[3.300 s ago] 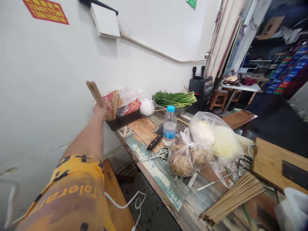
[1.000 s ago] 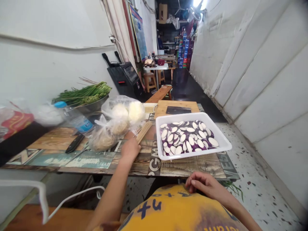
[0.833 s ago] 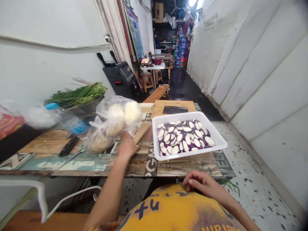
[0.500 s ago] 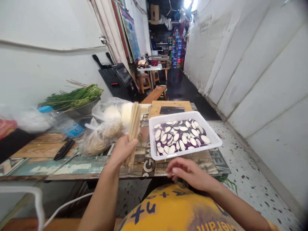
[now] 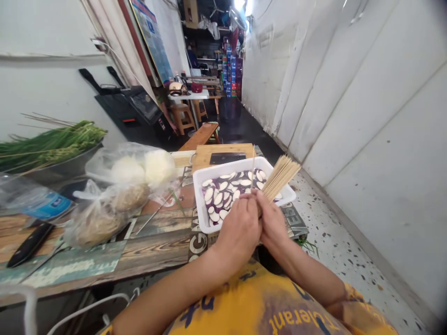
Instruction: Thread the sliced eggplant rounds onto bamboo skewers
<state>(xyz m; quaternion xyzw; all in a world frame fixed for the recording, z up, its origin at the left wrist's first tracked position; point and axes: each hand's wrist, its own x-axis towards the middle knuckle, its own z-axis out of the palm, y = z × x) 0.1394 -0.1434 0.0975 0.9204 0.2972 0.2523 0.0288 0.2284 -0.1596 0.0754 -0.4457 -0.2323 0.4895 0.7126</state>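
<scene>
Both hands are together above the near side of a white plastic tub (image 5: 205, 226) of sliced eggplant (image 5: 223, 197). My right hand (image 5: 274, 221) is closed around a fanned bundle of bamboo skewers (image 5: 282, 174) that leans up to the right. Its fingers meet those of my left hand (image 5: 240, 228), which are curled and pinched together. One lone skewer (image 5: 253, 170) stands upright out of the left fingertips, apart from the bundle. The bundle's lower ends are hidden by the hands. The slices are oval and white with purple skin.
Behind the tub lies a cutting board (image 5: 202, 156) with a dark cleaver blade (image 5: 227, 158). To the left are clear bags (image 5: 101, 218) of food, a black-handled knife (image 5: 30, 244), a water bottle (image 5: 49, 204) and a bowl (image 5: 59, 163) of greens.
The bundle has passed from my left hand to my right, over the tub. My left hand has moved right to meet it, and one skewer now sticks up separately. The view has turned right.
</scene>
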